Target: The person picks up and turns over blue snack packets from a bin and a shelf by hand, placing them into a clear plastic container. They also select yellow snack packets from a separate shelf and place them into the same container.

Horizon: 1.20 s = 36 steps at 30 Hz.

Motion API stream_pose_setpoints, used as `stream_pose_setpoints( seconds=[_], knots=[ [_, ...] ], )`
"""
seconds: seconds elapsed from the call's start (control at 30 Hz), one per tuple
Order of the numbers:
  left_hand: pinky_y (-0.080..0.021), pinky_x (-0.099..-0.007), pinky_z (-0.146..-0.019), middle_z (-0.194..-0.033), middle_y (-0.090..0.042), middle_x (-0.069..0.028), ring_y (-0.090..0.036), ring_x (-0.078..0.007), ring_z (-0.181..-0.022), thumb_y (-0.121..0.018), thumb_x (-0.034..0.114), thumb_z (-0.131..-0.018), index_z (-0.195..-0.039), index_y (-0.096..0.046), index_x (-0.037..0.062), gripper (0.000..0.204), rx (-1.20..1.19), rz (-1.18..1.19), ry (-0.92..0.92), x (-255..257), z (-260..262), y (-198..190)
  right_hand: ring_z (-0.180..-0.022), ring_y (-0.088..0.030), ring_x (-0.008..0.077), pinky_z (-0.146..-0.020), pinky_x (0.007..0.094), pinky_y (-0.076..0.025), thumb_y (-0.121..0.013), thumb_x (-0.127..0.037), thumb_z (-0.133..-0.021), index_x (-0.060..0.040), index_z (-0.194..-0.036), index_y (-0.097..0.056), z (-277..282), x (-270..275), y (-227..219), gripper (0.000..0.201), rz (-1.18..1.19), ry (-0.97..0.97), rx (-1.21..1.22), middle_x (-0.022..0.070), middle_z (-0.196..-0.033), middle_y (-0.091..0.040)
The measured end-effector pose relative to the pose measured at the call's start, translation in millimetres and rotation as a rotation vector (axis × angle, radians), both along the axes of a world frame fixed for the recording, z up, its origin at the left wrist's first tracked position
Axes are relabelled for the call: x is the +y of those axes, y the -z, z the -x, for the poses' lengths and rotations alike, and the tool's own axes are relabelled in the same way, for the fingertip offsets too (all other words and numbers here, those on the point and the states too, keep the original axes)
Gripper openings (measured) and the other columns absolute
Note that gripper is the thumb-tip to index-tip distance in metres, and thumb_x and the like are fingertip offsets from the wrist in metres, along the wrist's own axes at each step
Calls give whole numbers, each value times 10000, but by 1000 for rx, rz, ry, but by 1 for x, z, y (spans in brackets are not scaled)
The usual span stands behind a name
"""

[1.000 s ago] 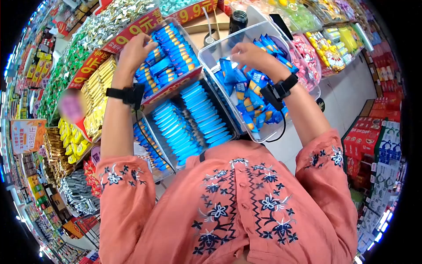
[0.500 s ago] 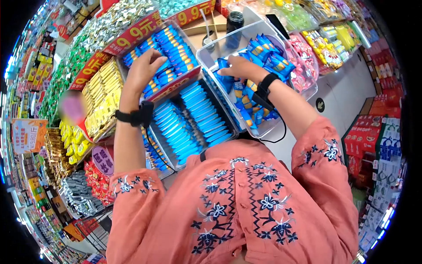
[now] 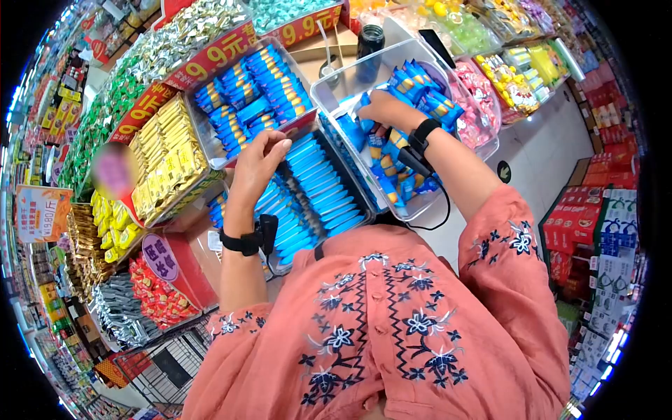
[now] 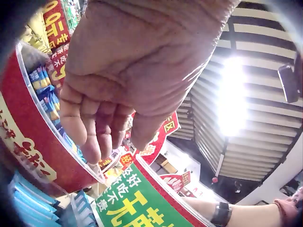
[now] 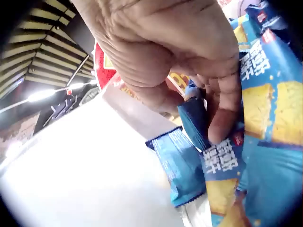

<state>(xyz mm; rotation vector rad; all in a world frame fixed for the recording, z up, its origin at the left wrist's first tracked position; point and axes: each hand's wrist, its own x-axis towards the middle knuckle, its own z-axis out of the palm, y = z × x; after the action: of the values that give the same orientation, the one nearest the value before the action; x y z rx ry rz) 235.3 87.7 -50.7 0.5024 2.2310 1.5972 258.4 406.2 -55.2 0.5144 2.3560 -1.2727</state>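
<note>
In the clear plastic bin (image 3: 334,78), blue-and-yellow snack packets (image 3: 404,183) lie loosely heaped. My right hand (image 3: 392,110) reaches in over its left part; the right wrist view shows that hand (image 5: 175,52) with a dark blue packet (image 5: 193,122) pinched between thumb and fingers, beside a lighter blue packet (image 5: 179,165). My left hand (image 3: 259,164) hovers above the light blue packets (image 3: 318,183) in rows, near the front edge of the tray of blue packets (image 3: 255,108). Its fingers (image 4: 90,124) are loosely bent in the left wrist view, with nothing held.
A dark bottle (image 3: 369,43) stands behind the bin. Pink packets (image 3: 476,94) lie to the bin's right. Left of the trays are yellow packets (image 3: 168,171), and red ones (image 3: 159,294) lie nearer. A wire cart (image 3: 164,367) stands at the lower left.
My left hand has come back toward my body and right, from over the blue packets to above the light blue rows. My right hand has shifted slightly within the bin.
</note>
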Motion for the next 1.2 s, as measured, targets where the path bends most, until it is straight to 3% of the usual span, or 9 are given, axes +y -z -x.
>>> stream_pose_setpoints(
  seconds=[0.1,0.17,0.33,0.43,0.7,0.77,0.9,1.2],
  knots=[
    [-485,-251,-732,-925,-656,-22,-620,-111,-829,-647,262,-984,-1122,-643,26,273,-58,-22,14,-2,-9,-7,-659,-681,230,-550,342,-578,-629,-261,-889,97,-1032,-556,-5,19,-7,392,251,72,96,127,-884,-613],
    [-492,-249,-745,-974,-666,-32,-639,-121,-861,-623,292,-1002,-1168,-631,31,309,-101,-34,13,-1,-14,-17,-753,-658,180,-605,341,-590,-596,-278,-921,47,-1027,-610,-20,23,-31,343,362,133,204,71,-917,-597],
    [-514,-251,-730,-1054,-682,-80,-659,-134,-876,-573,353,-1028,-1232,-609,16,396,-234,-220,25,14,-18,-35,-909,-623,117,-694,304,-575,-588,-246,-924,-20,-1195,-646,-48,18,-94,357,459,19,287,15,-978,-639],
    [-530,-254,-721,-1080,-679,-97,-664,-136,-882,-553,371,-1037,-1262,-593,0,436,-337,-343,73,34,-22,-56,-882,-624,104,-686,282,-560,-588,-226,-930,-15,-1271,-628,-60,0,-120,402,464,-65,331,29,-1014,-656],
    [-558,-270,-688,-1103,-690,-104,-685,-162,-901,-554,337,-1039,-1303,-565,-10,436,-413,-605,161,44,-32,-70,-823,-604,34,-663,200,-501,-609,-255,-985,-40,-1284,-622,-72,-29,-126,368,462,-209,378,-17,-998,-666],
    [-562,-272,-687,-1084,-694,-97,-692,-160,-877,-601,259,-1018,-1286,-565,3,373,-414,-615,130,41,-33,-66,-820,-603,31,-669,195,-498,-609,-264,-991,-43,-1279,-625,-70,-32,-126,363,444,-231,375,-22,-984,-663],
    [-571,-273,-696,-1053,-695,-94,-698,-160,-874,-615,199,-1008,-1265,-561,6,326,-377,-630,76,36,-37,-65,-847,-614,44,-738,215,-519,-600,-268,-999,-42,-1254,-630,-66,-36,-122,342,429,-253,411,-13,-1016,-665],
    [-612,-294,-751,-1077,-681,-102,-704,-177,-904,-614,147,-1001,-1258,-549,-2,303,-410,-735,27,24,-32,-57,-996,-633,99,-838,268,-546,-604,-317,-1013,-16,-1257,-606,-62,-45,-110,387,690,-104,379,43,-1148,-652]
  ],
)
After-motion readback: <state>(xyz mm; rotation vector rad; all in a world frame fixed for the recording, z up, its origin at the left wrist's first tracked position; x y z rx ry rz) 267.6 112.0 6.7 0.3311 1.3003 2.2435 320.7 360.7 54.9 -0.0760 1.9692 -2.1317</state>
